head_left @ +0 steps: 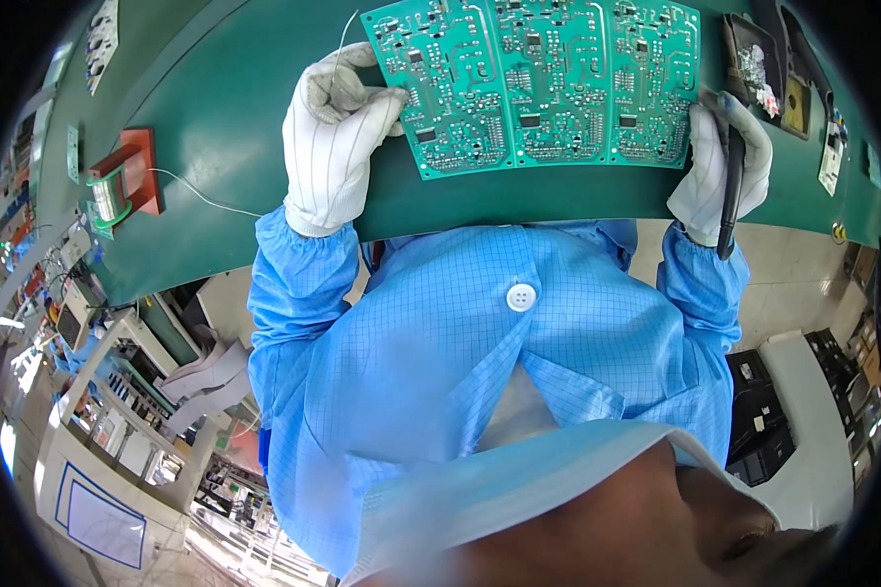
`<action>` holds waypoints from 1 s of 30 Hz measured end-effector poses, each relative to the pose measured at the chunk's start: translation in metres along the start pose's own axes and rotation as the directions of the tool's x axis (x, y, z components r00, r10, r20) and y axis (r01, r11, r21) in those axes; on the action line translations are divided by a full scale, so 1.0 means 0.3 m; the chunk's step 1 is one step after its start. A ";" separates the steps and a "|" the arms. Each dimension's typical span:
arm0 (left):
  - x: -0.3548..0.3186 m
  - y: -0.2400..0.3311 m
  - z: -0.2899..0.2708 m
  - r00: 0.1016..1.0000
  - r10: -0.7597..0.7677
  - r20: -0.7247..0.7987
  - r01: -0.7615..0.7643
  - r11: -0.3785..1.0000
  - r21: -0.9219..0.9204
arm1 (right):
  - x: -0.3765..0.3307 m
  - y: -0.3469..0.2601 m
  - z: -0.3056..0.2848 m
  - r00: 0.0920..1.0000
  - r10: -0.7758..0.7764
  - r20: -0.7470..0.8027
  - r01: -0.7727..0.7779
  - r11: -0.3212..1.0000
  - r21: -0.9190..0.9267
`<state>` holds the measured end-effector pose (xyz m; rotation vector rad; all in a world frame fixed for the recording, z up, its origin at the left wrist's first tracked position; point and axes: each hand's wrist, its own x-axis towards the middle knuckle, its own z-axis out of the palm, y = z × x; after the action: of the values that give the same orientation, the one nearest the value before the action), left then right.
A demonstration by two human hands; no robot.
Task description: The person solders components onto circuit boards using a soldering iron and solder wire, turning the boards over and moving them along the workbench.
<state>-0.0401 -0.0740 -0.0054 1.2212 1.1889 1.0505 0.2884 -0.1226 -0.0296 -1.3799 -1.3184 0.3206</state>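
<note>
Green Workbench [215,108], Circuit-Board Panel [562,80] Held Above

We see the left hand [333,137] pinching the three-board panel's edge and solder wire [344,39], the right hand [700,181] gripping a soldering iron [730,191]. Chips [530,121] are mounted; what soldering remains, we cannot tell. A dark tray [739,37] holds crumpled silvery scraps [754,70].

Green worktable [215,108]; pale, glossy floor [798,264] right; whitish frame [93,366] lower left.

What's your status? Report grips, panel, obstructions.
Left grip on left edge of green circuit panel. Right grip holds black tool by right edge. Nothing seen across it.
</note>
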 end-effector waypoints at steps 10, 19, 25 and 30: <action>0.009 0.007 -0.006 0.999 -0.009 0.035 0.010 0.999 -0.032 | 0.009 -0.015 0.000 0.999 0.048 -0.020 -0.048 0.998 -0.026; -0.005 0.000 -0.001 0.999 -0.022 0.037 0.026 0.994 -0.107 | 0.000 0.008 -0.002 0.998 -0.015 -0.066 0.015 1.000 -0.004; -0.007 0.004 0.006 0.999 -0.022 0.042 0.024 0.999 -0.035 | -0.007 -0.007 0.005 0.996 0.033 -0.088 -0.028 0.998 0.062; -0.023 0.012 0.027 0.998 -0.026 0.058 0.030 0.997 -0.065 | 0.001 -0.033 -0.013 0.996 0.036 -0.078 -0.045 0.993 -0.105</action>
<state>-0.0326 -0.0815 -0.0015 1.1728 1.1159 1.0194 0.2865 -0.1271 -0.0201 -1.4959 -1.2612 0.2251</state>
